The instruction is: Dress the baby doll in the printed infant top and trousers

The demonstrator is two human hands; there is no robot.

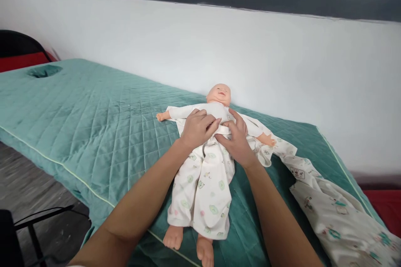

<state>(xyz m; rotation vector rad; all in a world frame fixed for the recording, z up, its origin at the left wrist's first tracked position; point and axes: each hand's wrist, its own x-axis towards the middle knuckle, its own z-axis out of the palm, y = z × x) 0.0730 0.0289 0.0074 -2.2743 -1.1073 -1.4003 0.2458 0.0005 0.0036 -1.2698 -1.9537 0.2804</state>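
Note:
A baby doll lies on its back with its head toward the wall and its arms spread. It wears a white top and white printed trousers with a dark drawstring end at the front. At the waist, my left hand has its fingers curled over the waistband on the left side. My right hand pinches the waistband cloth on the other side, thumb below and fingers above. Both hands hide part of the waist. The doll's bare feet stick out of the trouser legs.
Under the doll is a bed with a green quilted cover and a face hole at its far left. Printed white cloth lies bunched at right. A white wall stands behind, and a black metal frame at lower left.

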